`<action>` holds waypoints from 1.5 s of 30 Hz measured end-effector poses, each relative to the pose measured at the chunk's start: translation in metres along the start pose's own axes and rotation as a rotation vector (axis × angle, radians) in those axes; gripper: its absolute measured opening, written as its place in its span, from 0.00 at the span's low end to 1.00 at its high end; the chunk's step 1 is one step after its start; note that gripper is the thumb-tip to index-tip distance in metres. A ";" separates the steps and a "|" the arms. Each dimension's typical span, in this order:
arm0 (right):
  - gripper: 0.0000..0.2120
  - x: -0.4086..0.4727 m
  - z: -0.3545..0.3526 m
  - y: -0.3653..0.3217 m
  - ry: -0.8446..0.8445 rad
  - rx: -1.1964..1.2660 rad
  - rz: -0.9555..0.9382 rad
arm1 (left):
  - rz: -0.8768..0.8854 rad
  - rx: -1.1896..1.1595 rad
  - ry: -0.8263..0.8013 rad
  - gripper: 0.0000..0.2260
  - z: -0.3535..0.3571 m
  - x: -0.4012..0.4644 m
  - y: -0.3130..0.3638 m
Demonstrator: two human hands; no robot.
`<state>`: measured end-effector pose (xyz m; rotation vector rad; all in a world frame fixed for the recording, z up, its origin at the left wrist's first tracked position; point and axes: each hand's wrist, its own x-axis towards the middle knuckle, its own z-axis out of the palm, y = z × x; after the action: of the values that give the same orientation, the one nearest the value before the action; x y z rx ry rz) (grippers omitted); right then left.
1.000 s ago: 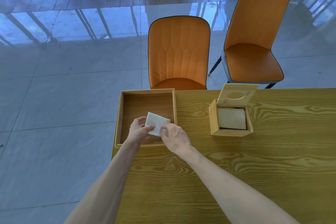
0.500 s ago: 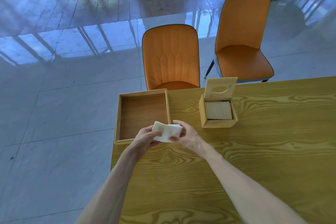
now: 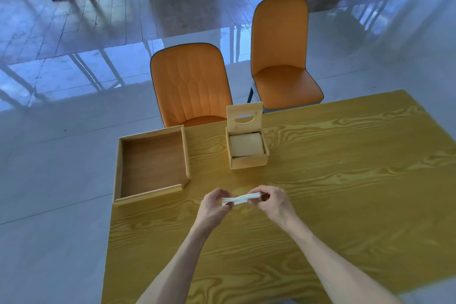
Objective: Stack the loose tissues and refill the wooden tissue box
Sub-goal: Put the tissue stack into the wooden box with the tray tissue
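Note:
A thin white stack of tissues (image 3: 240, 199) is held flat above the table, seen edge-on. My left hand (image 3: 215, 207) pinches its left end and my right hand (image 3: 272, 201) pinches its right end. Beyond my hands stands the small wooden tissue box (image 3: 248, 162), its slotted lid (image 3: 244, 117) tipped up at the back. A pale tissue pile lies inside it. To the left sits a shallow wooden tray (image 3: 186, 153) with nothing in it.
The yellow wood-grain table (image 3: 345, 192) ends at its left edge just beside the tray. Two orange chairs (image 3: 191, 84) stand at the far side. Shiny tiled floor surrounds the table.
Both hands have lifted the tissues out of the tray and brought them toward me, right of the tray, turning the stack edge-on. The camera view has tilted up and back.

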<state>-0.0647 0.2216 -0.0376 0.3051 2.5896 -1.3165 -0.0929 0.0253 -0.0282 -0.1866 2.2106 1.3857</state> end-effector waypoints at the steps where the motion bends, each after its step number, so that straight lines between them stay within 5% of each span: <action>1: 0.05 -0.002 -0.005 0.005 0.019 -0.019 -0.004 | 0.023 0.016 0.009 0.08 0.009 0.000 0.003; 12: 0.10 0.000 -0.032 0.046 -0.023 -0.055 0.008 | 0.012 0.107 0.002 0.14 0.055 0.010 0.011; 20: 0.08 0.019 -0.046 0.044 -0.028 0.060 0.013 | -0.061 -0.004 0.043 0.07 0.048 0.024 0.019; 27: 0.12 0.064 -0.065 0.014 0.074 0.227 -0.006 | 0.074 -0.080 0.168 0.10 0.020 0.053 0.058; 45: 0.13 0.147 -0.063 -0.029 0.274 -0.012 0.021 | 0.006 0.144 0.428 0.12 0.008 0.118 0.099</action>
<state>-0.2193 0.2681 -0.0212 0.5439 2.8055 -1.3341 -0.2288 0.0966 -0.0099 -0.4612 2.6482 1.2728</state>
